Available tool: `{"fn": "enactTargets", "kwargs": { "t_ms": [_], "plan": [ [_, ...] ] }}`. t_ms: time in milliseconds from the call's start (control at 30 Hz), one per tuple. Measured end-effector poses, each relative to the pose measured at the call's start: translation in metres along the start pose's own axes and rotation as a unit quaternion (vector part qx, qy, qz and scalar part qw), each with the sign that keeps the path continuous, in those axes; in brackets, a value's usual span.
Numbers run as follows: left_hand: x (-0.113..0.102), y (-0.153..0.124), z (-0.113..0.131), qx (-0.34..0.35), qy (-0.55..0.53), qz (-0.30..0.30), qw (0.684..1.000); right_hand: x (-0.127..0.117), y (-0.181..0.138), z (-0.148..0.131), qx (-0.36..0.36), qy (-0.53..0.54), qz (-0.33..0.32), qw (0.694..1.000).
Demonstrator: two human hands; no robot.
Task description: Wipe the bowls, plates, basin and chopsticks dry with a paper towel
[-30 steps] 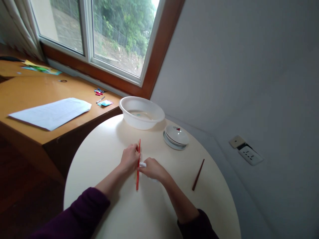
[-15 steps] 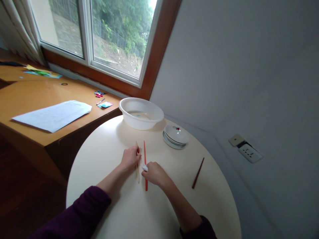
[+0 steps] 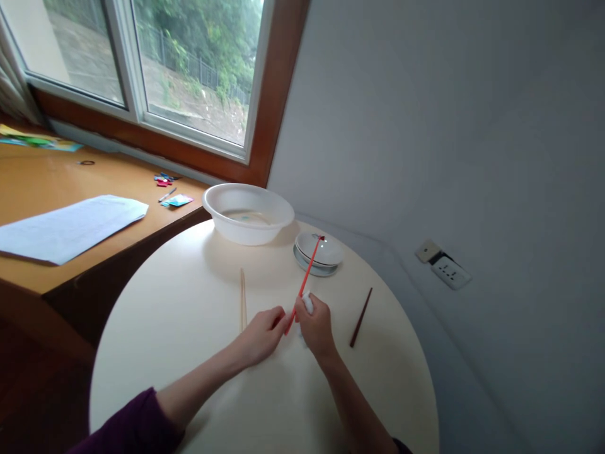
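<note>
In the head view, we see the red chopstick (image 3: 308, 270) slanting from near left to far right between our two hands, above the round white surface (image 3: 161, 328); its far tip overlaps the stacked dishes (image 3: 326, 251), though we cannot tell whether it touches them, and if it does, a push through the stick could shift or rattle the stack; the thin stick could also roll or slip if the white wad (image 3: 309, 302), perhaps cloth or tissue, let it slide under a loose hold, and a hard pull at both ends of the grip could bend it; the pale chopsticks (image 3: 242, 296) lie just beyond our left wrist with their near ends hidden, so a sweep of that forearm might knock them; the dark chopstick (image 3: 361, 318) lies apart to the right, where a wide swing of the right hand could brush it. As for pose, our right hand (image 3: 316, 321) is clamped on the red chopstick with the wad bunched in its curled fingers, its forearm running in from the near right; our left hand (image 3: 262, 334) reaches in from the near left, back of the hand up, fingertips at the stick's near end; we cannot tell whether they pinch it or merely touch.
</note>
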State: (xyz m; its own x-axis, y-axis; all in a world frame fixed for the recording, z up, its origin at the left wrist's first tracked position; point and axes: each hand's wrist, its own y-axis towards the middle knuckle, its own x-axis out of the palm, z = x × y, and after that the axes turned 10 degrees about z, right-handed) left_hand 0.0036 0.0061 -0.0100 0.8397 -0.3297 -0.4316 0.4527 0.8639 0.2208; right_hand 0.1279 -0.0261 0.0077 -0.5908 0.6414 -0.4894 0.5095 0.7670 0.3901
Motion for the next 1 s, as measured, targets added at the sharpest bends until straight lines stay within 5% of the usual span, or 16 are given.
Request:
{"fn": "enactTargets", "kwargs": {
  "t_ms": [133, 267, 433, 733, 1000],
  "plan": [
    [0.012, -0.012, 0.001, -0.020, -0.053, -0.085, 0.995, -0.004, -0.003, 0.008, -0.003, 0.025, 0.034, 0.999],
    [0.016, -0.011, -0.006, -0.041, -0.088, -0.100, 0.990, -0.007, -0.008, 0.014, 0.035, 0.106, -0.019, 0.994],
    [0.017, -0.008, -0.009, -0.082, -0.159, -0.075, 0.981, -0.021, -0.005, 0.020, 0.141, 0.348, -0.120, 0.919],
    [0.019, -0.008, -0.015, -0.118, -0.194, -0.067, 0.972, -0.031, 0.008, 0.037, 0.318, 0.453, -0.044, 0.832],
    [0.019, -0.008, -0.014, -0.114, -0.196, -0.073, 0.971, -0.020, 0.000, 0.037, 0.252, 0.385, -0.083, 0.884]
  ]
}}
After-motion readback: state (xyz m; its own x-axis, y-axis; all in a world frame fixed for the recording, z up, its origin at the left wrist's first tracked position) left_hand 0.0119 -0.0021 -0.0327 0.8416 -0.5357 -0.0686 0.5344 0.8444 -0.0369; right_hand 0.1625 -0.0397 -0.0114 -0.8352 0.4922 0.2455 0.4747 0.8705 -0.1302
